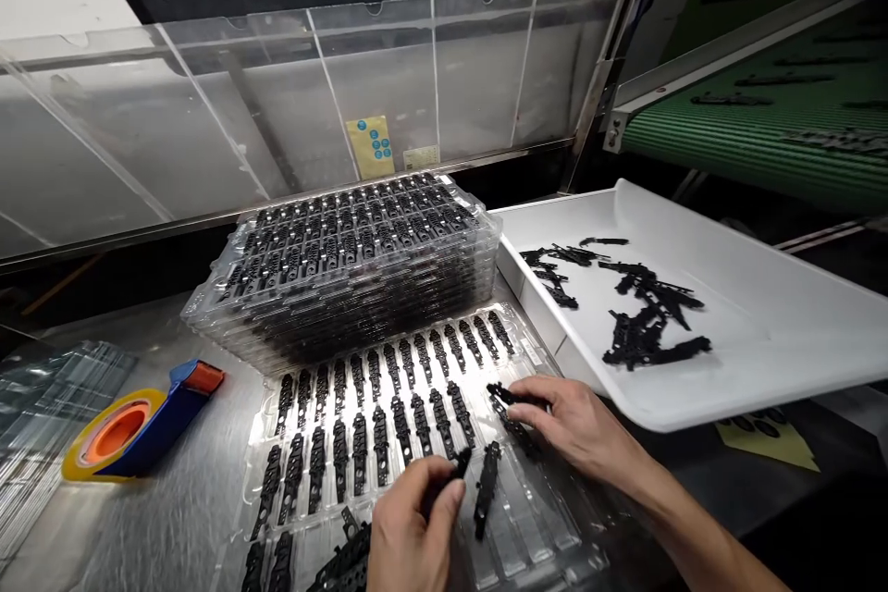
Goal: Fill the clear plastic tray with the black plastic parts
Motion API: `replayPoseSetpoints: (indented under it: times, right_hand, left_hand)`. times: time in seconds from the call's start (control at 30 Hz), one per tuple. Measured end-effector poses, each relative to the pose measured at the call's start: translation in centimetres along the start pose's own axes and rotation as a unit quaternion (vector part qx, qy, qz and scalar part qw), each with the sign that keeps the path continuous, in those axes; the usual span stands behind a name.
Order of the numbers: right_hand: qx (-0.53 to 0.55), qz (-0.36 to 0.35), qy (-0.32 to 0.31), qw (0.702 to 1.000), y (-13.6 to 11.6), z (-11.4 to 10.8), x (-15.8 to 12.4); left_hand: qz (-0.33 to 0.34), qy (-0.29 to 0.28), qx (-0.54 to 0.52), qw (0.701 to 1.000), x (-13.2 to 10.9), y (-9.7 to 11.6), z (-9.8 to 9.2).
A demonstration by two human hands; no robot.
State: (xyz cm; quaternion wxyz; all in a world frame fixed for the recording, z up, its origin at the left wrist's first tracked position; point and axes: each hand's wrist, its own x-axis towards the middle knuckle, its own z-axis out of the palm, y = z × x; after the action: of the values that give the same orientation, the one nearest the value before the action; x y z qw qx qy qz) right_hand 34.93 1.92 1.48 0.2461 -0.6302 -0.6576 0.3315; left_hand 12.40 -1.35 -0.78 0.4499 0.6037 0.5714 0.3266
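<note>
A clear plastic tray (510, 541) lies on the metal bench, with rows of black plastic parts in its slots. Over its lower middle, my left hand (416, 523) is closed, pinching a black plastic part (462, 461) between thumb and fingers. My right hand (569, 421) is closed too, thumb and fingers on another black plastic part (498, 390) at the right end of the second row. One loose black part (487, 490) lies slanted on the tray between the hands. More parts (343, 560) are bunched beside my left hand, partly hidden by it.
Behind the tray rises a stack of filled clear trays (347, 287). A white bin (749, 305) with loose black parts stands at right, below a green conveyor belt (749, 134). At left are a tape dispenser (156, 435) and stacked clear plastic (62, 407).
</note>
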Motion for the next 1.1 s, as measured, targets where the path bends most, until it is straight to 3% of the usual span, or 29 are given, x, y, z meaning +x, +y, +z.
replayPoseSetpoints:
  times: [0.13, 0.37, 0.6, 0.83, 1.0, 1.1]
  right_hand:
    - [-0.049, 0.050, 0.012, 0.997, -1.3, 1.4, 1.3]
    - [-0.189, 0.077, 0.057, 0.977, -2.5, 4.6, 3.0]
    - [-0.242, 0.076, 0.045, 0.966, -2.5, 4.3, 3.8]
    - [-0.180, 0.018, 0.008, 0.983, -1.6, 3.8, 3.7]
    - [-0.107, -0.008, 0.016, 0.994, -0.9, 2.1, 1.3]
    - [-0.105, 0.025, 0.049, 0.993, -0.4, 1.7, -1.0]
  left_hand:
    - [-0.084, 0.039, -0.101, 0.991, 1.0, 1.7, -0.6]
    - [-0.097, 0.029, -0.119, 0.988, 0.9, 0.7, -0.5]
    - [-0.099, 0.035, -0.138, 0.985, 0.5, 0.2, -0.9]
    - [-0.096, 0.038, -0.162, 0.981, 0.3, -0.6, -1.1]
    - [-0.100, 0.056, -0.193, 0.975, 0.6, -0.5, -0.8]
    - [-0.105, 0.078, -0.220, 0.967, 1.1, 0.4, -0.3]
